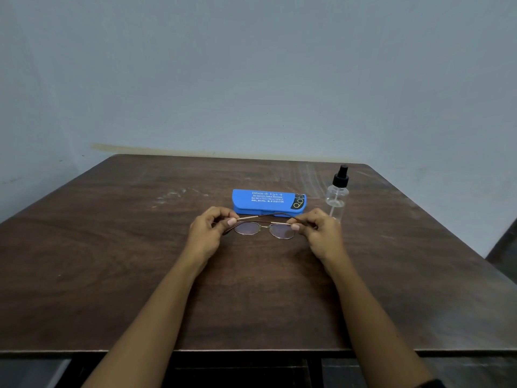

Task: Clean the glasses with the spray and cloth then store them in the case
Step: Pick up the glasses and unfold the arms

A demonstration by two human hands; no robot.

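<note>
both hands are pinching the glasses [264,228] at table centre, left hand [208,233] and right hand [321,233] on opposite ends, probably folding the temples; closed case [268,202] at 12 o'clock, spray [337,193] at 2 o'clock.

Both hands, left hand [208,231] and right hand [321,231], pinch the glasses [264,228] mid-table [112,261]; blue case [268,201] just behind, spray bottle [337,193] toward the far right corner.

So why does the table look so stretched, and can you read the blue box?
Head view: the wide lens spreads the table sideways; light is dim and even, no glare on the glasses; the smaller print on the blue case blurs.
</note>
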